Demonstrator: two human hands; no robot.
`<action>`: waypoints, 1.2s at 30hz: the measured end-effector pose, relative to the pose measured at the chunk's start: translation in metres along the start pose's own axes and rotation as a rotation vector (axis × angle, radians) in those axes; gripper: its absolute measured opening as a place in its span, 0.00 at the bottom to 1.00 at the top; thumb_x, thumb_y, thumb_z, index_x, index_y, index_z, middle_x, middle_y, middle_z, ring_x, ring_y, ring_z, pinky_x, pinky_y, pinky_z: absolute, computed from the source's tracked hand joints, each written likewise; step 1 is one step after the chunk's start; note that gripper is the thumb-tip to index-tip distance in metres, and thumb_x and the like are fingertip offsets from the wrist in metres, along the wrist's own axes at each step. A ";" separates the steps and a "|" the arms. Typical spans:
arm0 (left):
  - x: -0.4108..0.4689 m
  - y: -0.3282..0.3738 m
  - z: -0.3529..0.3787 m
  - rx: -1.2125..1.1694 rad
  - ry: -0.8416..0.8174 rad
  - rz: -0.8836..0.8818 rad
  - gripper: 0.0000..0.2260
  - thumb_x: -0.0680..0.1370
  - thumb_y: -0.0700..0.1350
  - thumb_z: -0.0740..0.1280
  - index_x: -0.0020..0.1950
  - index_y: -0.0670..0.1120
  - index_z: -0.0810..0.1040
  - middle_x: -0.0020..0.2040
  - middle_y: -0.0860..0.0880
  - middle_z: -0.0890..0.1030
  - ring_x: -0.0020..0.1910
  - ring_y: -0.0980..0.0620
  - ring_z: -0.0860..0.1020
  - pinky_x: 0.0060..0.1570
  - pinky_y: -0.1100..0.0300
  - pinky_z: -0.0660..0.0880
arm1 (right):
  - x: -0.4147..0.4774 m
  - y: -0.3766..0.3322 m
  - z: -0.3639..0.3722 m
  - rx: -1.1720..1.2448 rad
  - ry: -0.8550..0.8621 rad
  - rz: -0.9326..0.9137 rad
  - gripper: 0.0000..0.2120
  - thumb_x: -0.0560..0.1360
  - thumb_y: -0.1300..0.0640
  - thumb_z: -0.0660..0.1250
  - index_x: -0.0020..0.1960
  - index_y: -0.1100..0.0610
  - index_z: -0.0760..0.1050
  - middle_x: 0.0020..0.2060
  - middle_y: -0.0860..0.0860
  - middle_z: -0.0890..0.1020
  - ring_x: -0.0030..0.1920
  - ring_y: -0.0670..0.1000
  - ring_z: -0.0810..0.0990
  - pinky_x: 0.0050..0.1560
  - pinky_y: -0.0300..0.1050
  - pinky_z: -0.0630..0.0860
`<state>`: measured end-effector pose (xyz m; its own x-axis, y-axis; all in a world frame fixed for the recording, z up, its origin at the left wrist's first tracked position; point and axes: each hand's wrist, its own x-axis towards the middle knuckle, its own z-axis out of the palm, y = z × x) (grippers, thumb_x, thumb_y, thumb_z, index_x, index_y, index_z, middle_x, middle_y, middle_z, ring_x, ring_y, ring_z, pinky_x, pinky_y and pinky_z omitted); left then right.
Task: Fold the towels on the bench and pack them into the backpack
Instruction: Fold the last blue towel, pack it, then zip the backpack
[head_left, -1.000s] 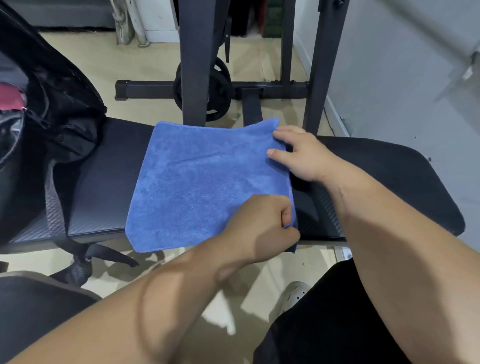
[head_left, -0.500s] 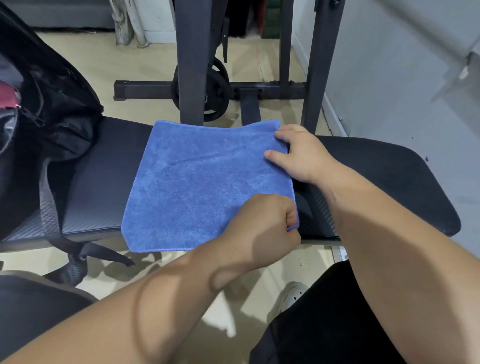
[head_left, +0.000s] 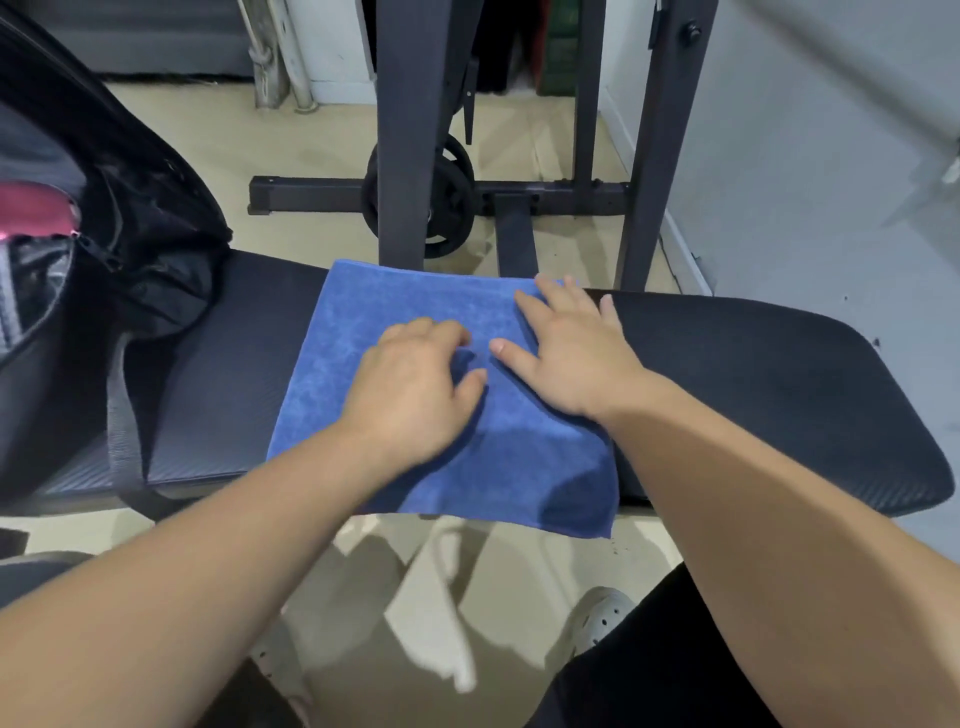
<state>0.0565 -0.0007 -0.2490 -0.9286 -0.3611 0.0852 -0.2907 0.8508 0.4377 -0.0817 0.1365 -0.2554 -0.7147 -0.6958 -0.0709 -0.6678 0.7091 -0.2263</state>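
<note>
Towel (head_left: 337, 364) on bench (head_left: 779, 395), under fingers (head_left: 535, 319)

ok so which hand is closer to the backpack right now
Left. The left hand rests on the middle of the blue towel, toward the backpack; the right hand lies flat on the towel's far right part, farther from it.

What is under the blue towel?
The black bench shows on both sides of the blue towel, which lies on it, near edge hanging off. The part beneath is covered; left hand and right hand rest on top.
</note>
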 end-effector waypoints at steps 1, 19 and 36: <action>0.006 -0.013 -0.004 0.084 -0.026 -0.032 0.22 0.79 0.59 0.64 0.70 0.49 0.73 0.67 0.48 0.76 0.67 0.42 0.71 0.66 0.44 0.69 | 0.002 -0.005 0.004 -0.006 -0.016 -0.013 0.37 0.79 0.30 0.50 0.82 0.49 0.53 0.82 0.51 0.48 0.82 0.54 0.42 0.79 0.64 0.40; 0.091 -0.101 -0.016 0.432 -0.058 -0.085 0.27 0.81 0.65 0.51 0.74 0.53 0.68 0.72 0.49 0.70 0.69 0.42 0.65 0.64 0.44 0.64 | 0.064 0.010 0.017 -0.073 0.037 0.155 0.29 0.83 0.36 0.45 0.81 0.45 0.57 0.80 0.52 0.59 0.80 0.55 0.53 0.77 0.64 0.47; 0.131 -0.121 -0.020 0.304 -0.103 -0.078 0.14 0.82 0.49 0.56 0.62 0.47 0.77 0.59 0.46 0.77 0.61 0.42 0.72 0.60 0.45 0.69 | 0.109 0.022 0.002 0.020 -0.190 0.148 0.28 0.81 0.58 0.51 0.81 0.49 0.58 0.76 0.51 0.66 0.75 0.56 0.64 0.78 0.61 0.53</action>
<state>-0.0249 -0.1589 -0.2727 -0.9149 -0.4021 -0.0353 -0.4026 0.9029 0.1507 -0.1742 0.0764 -0.2697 -0.7513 -0.5947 -0.2861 -0.5531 0.8039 -0.2186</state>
